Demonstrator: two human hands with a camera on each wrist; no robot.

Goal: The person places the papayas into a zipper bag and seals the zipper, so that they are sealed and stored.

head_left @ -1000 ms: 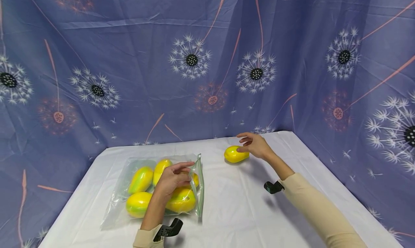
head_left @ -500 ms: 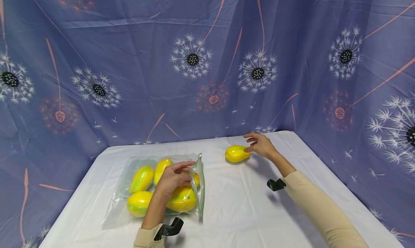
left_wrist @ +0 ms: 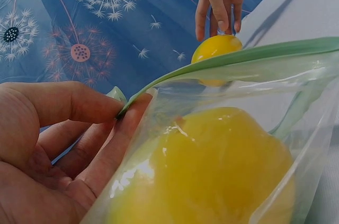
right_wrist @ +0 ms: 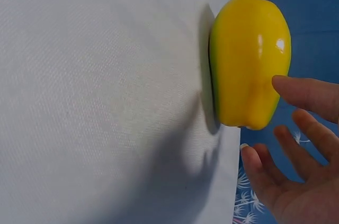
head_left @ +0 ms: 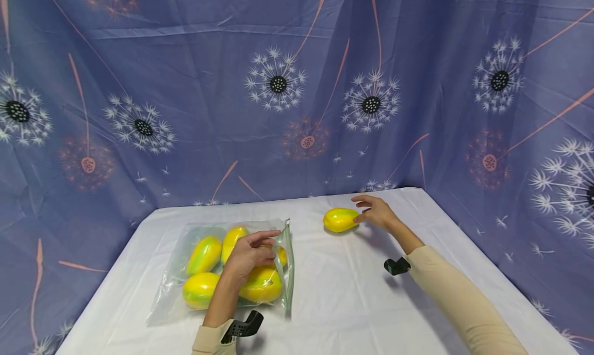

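A clear zip bag (head_left: 174,293) lies at the left of the white table and holds several yellow-green peppers (head_left: 202,256). My left hand (head_left: 260,246) pinches the bag's upper lip by the green zip strip (head_left: 289,262), thumb on top (left_wrist: 79,105), keeping the mouth lifted over a pepper inside (left_wrist: 222,166). A loose yellow pepper (head_left: 340,220) lies on its side further right. My right hand (head_left: 375,211) hovers at its right end with fingers spread and loosely bent (right_wrist: 296,150). One fingertip is at the pepper's skin (right_wrist: 246,60), with nothing held.
The white tablecloth (head_left: 348,303) spreads out between the bag and the right arm. A blue dandelion-print curtain (head_left: 278,86) closes off the back and both sides. Black camera mounts sit on both wrists (head_left: 395,266).
The right hand has drifted a little right and down, from over the loose pepper to its right end. The left hand keeps its pinch on the bag.
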